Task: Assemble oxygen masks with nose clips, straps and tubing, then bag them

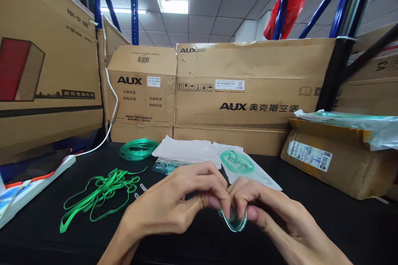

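My left hand [189,194] and my right hand [264,207] are close together above the near part of the black table. Between them is a curved, clear green plastic mask [238,225], mostly covered by my fingers. Each hand pinches one side of it with thumb and fingers, and its rounded edge hangs below. Left of my left hand lie two small metal strips [143,187] and a tangle of green elastic strap [105,192]. Behind my hands, a pale green plastic piece with thin looped material [236,162] rests on a white sheet [264,180].
A coil of green tubing [138,149] and a white paper stack [186,149] over clear packets [164,167] lie farther back. An open carton [323,161] stands right. A power strip [37,190] with a phone [40,166] is left. Tall cardboard [251,66] walls the table's [77,244] back.
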The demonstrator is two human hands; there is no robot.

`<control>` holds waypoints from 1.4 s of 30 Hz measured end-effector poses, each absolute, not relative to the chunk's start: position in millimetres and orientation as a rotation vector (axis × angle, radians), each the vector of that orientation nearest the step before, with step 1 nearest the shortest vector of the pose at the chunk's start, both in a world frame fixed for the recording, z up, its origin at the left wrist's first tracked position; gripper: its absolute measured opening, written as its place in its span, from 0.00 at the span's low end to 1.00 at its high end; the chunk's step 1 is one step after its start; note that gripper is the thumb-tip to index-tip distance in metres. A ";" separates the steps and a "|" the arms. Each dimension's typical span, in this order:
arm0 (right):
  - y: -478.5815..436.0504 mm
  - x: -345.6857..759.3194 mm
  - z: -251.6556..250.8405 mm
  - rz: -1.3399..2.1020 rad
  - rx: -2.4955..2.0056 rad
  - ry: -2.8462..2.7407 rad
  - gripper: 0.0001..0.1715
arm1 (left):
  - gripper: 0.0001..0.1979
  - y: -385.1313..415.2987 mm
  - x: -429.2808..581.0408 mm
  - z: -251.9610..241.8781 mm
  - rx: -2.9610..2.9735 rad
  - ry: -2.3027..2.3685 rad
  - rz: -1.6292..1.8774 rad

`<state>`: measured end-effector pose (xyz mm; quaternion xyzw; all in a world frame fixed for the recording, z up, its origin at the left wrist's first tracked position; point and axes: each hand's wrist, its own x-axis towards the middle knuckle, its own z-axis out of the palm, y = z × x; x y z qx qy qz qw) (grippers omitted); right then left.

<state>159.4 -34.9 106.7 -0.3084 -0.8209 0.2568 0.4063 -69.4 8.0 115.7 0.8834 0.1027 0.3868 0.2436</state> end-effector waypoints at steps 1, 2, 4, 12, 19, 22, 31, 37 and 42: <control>-34.5 158.8 107.1 0.658 -0.777 -2.072 0.15 | 0.14 7.8 -69.5 115.6 2.420 0.275 1.048; -33.9 158.3 107.3 0.677 -0.774 -2.071 0.15 | 0.15 7.7 -69.5 115.6 2.420 0.273 1.045; -32.2 157.8 107.0 0.717 -0.767 -2.052 0.16 | 0.14 7.9 -69.4 115.8 2.405 0.261 1.050; -27.9 159.6 104.5 0.774 -0.764 -1.947 0.14 | 0.07 5.8 -65.2 117.6 2.323 0.216 1.127; -33.1 161.3 107.4 0.774 -0.807 -1.941 0.08 | 0.07 4.6 -63.3 116.4 2.304 0.216 1.146; -32.9 158.4 107.8 0.720 -0.872 -1.938 0.08 | 0.07 6.5 -62.8 115.3 2.283 0.227 1.120; -35.5 154.8 105.7 0.775 -0.868 -1.984 0.09 | 0.14 8.0 -62.8 114.8 2.328 0.293 1.117; -29.7 149.9 99.1 0.878 -0.811 -1.869 0.09 | 0.17 7.6 -62.8 114.1 2.341 0.275 1.191; -23.7 149.6 96.7 1.034 -0.835 -1.793 0.15 | 0.09 7.7 -62.7 111.4 2.332 0.400 1.150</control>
